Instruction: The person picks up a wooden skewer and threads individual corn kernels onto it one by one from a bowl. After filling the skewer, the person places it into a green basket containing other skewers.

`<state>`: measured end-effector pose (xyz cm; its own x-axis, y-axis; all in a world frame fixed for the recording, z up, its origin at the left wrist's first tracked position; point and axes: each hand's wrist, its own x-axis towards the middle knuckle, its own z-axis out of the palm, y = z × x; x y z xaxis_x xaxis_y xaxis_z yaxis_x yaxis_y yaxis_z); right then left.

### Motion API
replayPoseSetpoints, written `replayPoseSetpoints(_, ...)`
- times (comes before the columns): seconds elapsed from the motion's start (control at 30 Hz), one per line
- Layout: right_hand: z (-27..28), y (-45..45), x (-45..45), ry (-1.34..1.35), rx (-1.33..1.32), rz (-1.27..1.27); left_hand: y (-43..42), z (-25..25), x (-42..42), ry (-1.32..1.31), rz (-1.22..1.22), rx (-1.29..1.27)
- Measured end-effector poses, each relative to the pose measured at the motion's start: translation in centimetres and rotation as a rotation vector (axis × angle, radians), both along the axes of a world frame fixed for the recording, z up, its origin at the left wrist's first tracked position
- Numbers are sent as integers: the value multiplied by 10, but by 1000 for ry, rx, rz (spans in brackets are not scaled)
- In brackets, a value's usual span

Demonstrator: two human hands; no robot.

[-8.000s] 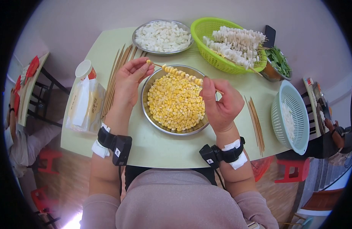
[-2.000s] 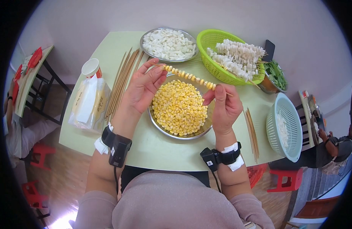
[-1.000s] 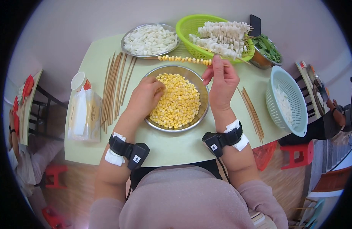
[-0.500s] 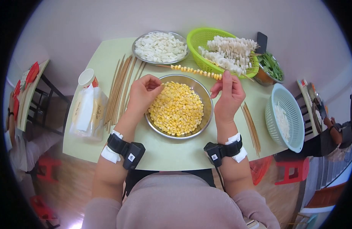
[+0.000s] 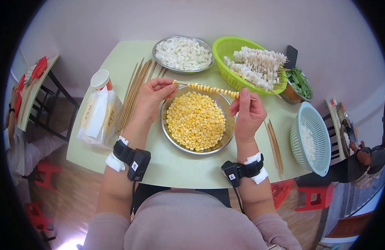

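A bamboo skewer threaded with yellow corn kernels (image 5: 211, 89) stretches across the far side of a steel bowl (image 5: 164, 127). My right hand (image 5: 249, 111) is closed round the skewer near its right end. At the opposite tip, my left hand (image 5: 155, 93) pinches a corn kernel (image 5: 174, 81) between thumb and fingertips, right at the skewer's point; whether the point has gone into it I cannot tell. Loose corn kernels (image 5: 195, 121) fill much of the bowl below both hands.
Bare skewers lie left (image 5: 135, 93) and right (image 5: 275, 146) of the bowl. Behind are a plate of white pieces (image 5: 183, 53) and a green basket (image 5: 223, 73) of loaded skewers. A blue colander (image 5: 298, 154), tissue pack (image 5: 101, 118) and paper cup (image 5: 101, 79) flank them.
My left hand has risen from over the corn bowl to the skewer's left tip, bringing a kernel. My right hand still holds the skewer, slightly lower.
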<state>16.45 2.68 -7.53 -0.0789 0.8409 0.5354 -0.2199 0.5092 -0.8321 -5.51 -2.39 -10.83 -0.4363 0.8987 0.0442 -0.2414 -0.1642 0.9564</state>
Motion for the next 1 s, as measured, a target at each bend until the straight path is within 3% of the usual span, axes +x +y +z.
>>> replayPoseSetpoints(0.23, -2, 1, 0, -71, 68, -20, -1, 4, 0, -3, 32, -10)
replayPoseSetpoints(0.4, -7, -3, 0, -182, 217, -59, 3, -4, 3, 258, 232, 114)
replayPoseSetpoints(0.6, -3, -10, -1, -331, 400, -90, -3, 7, 7, 395, 372, 135)
replayPoseSetpoints(1.0, -6, -11, -4, -289, 337, 4, -6, 12, 4, 119, 261, 184)
